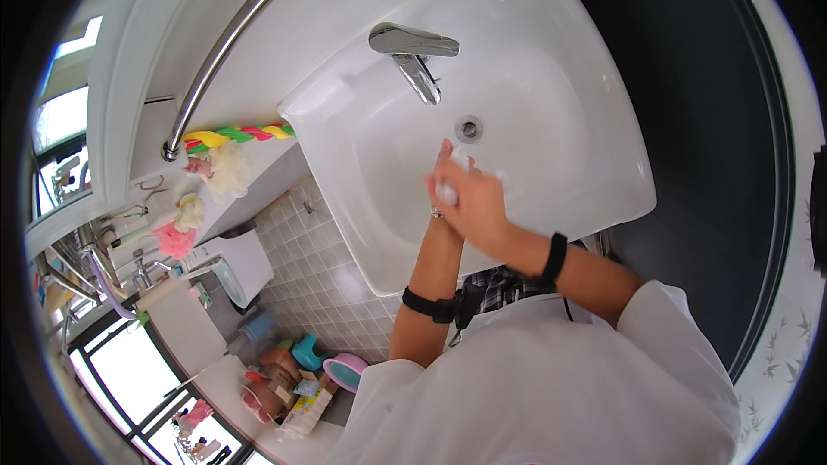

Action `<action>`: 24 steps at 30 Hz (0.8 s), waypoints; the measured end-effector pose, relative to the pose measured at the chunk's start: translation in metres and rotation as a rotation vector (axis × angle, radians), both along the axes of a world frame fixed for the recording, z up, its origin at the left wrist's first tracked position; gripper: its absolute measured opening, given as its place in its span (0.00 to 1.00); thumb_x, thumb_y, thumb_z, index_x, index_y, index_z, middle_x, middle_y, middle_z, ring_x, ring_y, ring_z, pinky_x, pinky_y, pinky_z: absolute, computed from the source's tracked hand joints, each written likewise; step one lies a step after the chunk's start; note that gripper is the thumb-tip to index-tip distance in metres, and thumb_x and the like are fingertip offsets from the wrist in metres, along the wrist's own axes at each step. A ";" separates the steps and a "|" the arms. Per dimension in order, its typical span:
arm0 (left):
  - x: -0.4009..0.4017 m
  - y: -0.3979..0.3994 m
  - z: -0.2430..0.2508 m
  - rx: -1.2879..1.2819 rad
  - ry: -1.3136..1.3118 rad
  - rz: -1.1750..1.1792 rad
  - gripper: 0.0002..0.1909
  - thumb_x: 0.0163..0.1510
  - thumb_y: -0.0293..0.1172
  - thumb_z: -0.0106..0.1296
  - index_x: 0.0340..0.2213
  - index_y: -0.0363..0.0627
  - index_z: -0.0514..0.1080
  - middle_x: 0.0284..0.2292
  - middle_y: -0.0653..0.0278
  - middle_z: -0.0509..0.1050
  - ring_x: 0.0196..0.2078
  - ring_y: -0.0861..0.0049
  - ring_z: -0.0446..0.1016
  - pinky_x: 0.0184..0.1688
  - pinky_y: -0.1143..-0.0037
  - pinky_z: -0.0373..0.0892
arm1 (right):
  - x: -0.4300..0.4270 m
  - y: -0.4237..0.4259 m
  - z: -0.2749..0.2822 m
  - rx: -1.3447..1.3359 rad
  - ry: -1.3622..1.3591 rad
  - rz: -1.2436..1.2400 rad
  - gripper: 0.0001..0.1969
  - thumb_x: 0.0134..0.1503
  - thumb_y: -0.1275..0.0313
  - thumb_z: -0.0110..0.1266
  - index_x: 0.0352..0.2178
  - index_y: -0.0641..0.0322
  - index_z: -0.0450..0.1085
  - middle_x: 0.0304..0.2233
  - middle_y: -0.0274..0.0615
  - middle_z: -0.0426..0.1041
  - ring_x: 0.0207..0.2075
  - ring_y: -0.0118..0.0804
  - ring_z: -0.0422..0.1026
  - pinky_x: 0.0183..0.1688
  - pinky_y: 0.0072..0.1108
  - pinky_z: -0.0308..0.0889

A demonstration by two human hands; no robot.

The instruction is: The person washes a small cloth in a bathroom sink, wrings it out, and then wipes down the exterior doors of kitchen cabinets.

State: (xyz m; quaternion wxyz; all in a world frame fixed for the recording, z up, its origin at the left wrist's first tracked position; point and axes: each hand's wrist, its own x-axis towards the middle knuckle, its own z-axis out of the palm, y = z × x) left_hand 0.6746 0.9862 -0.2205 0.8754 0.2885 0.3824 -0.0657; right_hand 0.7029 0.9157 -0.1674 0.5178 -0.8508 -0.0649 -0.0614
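Observation:
Over the front half of a white ceramic washbasin, my two hands are pressed together. My right hand lies across my left hand, hiding much of its palm, and motion blurs both. White lather shows between and on the fingers; whether a solid piece of soap is inside cannot be told. A beaded bracelet circles my left wrist. Just beyond the fingertips is the metal drain. The chrome mixer tap stands behind it, its lever down, with no water stream visible at the spout.
A chrome rail runs along the wall at upper left. Bath puffs hang beside a twisted colourful strip. A toilet, plastic basins and bags stand on the left. Right of the basin is a dark panel.

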 end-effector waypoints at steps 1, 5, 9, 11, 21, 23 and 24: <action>0.005 -0.004 0.009 0.044 0.050 0.116 0.23 0.56 0.54 0.36 0.42 0.48 0.64 0.32 0.67 0.69 0.35 0.78 0.68 0.38 0.73 0.68 | -0.009 0.003 -0.003 0.017 -0.210 -0.032 0.10 0.51 0.69 0.53 0.22 0.59 0.60 0.12 0.47 0.62 0.13 0.46 0.63 0.16 0.26 0.59; 0.031 -0.015 0.038 0.254 0.079 -0.244 0.23 0.58 0.53 0.32 0.35 0.46 0.65 0.30 0.69 0.68 0.32 0.85 0.67 0.33 0.79 0.66 | 0.034 -0.013 -0.012 0.160 0.130 0.012 0.10 0.51 0.69 0.52 0.22 0.59 0.60 0.13 0.47 0.62 0.13 0.46 0.62 0.16 0.24 0.59; 0.016 -0.001 0.025 -0.174 -0.233 -0.125 0.20 0.58 0.51 0.34 0.27 0.48 0.63 0.24 0.73 0.65 0.28 0.87 0.65 0.28 0.80 0.63 | 0.000 0.002 0.010 0.196 0.090 -0.012 0.10 0.52 0.71 0.51 0.22 0.60 0.58 0.15 0.47 0.61 0.12 0.43 0.60 0.17 0.23 0.59; 0.018 -0.006 0.039 -0.107 -0.209 -0.092 0.19 0.58 0.50 0.35 0.29 0.47 0.64 0.24 0.72 0.66 0.27 0.87 0.66 0.29 0.80 0.64 | 0.002 0.001 0.002 0.362 -0.057 -0.038 0.09 0.52 0.73 0.50 0.22 0.61 0.58 0.15 0.46 0.60 0.13 0.43 0.57 0.18 0.22 0.58; 0.027 0.025 0.078 0.381 -0.042 -0.392 0.23 0.55 0.45 0.46 0.40 0.33 0.67 0.31 0.65 0.72 0.32 0.83 0.69 0.34 0.83 0.66 | 0.075 -0.092 0.016 0.662 0.956 0.221 0.21 0.55 0.54 0.47 0.30 0.66 0.68 0.24 0.37 0.70 0.26 0.25 0.66 0.32 0.17 0.62; 0.030 0.026 0.092 0.461 -0.085 -0.519 0.23 0.54 0.45 0.46 0.39 0.32 0.68 0.29 0.67 0.72 0.31 0.85 0.69 0.34 0.84 0.65 | 0.067 -0.096 0.041 0.618 1.098 0.367 0.30 0.54 0.47 0.43 0.37 0.70 0.68 0.32 0.43 0.71 0.36 0.30 0.69 0.43 0.20 0.61; 0.036 0.027 0.099 0.520 -0.112 -0.635 0.22 0.54 0.44 0.47 0.38 0.33 0.68 0.29 0.67 0.71 0.31 0.86 0.68 0.32 0.84 0.65 | 0.081 -0.101 0.037 0.264 1.104 0.782 0.26 0.51 0.53 0.51 0.40 0.69 0.68 0.36 0.42 0.71 0.38 0.31 0.69 0.44 0.20 0.61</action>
